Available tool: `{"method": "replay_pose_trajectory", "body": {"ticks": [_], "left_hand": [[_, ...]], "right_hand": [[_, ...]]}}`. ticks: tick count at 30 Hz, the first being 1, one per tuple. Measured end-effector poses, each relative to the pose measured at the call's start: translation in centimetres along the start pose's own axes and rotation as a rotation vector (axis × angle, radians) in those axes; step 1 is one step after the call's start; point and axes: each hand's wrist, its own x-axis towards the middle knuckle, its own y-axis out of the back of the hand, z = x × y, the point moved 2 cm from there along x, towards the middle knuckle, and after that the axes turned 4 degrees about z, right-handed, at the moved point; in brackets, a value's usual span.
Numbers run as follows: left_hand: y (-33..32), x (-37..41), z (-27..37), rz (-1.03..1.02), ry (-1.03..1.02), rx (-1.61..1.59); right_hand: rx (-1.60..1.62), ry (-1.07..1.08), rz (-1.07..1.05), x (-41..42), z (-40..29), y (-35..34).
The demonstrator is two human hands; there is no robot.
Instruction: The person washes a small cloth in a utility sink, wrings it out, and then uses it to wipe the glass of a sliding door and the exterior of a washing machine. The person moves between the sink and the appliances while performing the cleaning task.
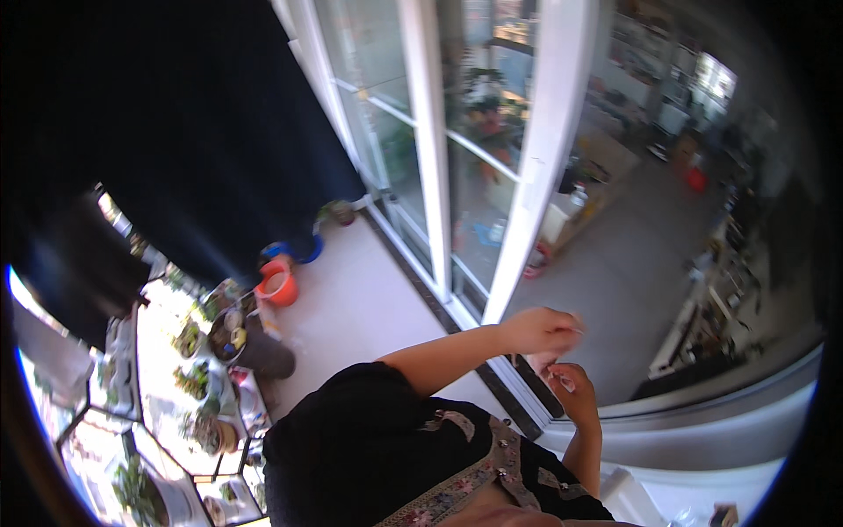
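My left hand (545, 331) is blurred, its fingers curled; whether it grips anything cannot be made out. Just below it, my right hand (574, 390) has thumb and fingers pinched at a thin, pale pinkish item (543, 362), possibly cloth or film. The item lies between the two hands and its shape is unclear. Both hands are held in front of a white-framed sliding glass door (537, 178), near its open side. Black sleeves with a floral trim show below.
Dark curtain (197, 118) hangs at upper left. An orange-red pot (280, 287), a large dark planter (263, 349) and potted plants (191, 381) stand along the pale floor (369, 296). Beyond the door's track (471, 319), a grey floor (612, 244) runs past cluttered furniture.
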Motion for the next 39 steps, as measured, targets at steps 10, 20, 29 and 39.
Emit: {"method": "replay_pose_trajectory", "body": {"ticks": [10, 20, 29, 39], "left_hand": [[4.3, -6.0, 2.3, 0.040, -0.426, 0.337], [9.3, -12.8, -7.5, 0.301, -0.276, 0.023], [15.3, -13.5, -2.3, 0.496, -0.502, -1.613], [20.5, -18.2, -1.0, 0.697, -0.516, -1.293]], "right_hand": [[-0.205, 0.376, -0.159, 8.5, -7.1, -11.2], [-0.657, 0.360, -0.473, 12.7, -15.7, -17.5], [0.267, 1.594, 0.584, 18.5, -29.3, -22.0], [0.513, 0.837, -0.307, 18.5, -19.5, -26.1]]}}
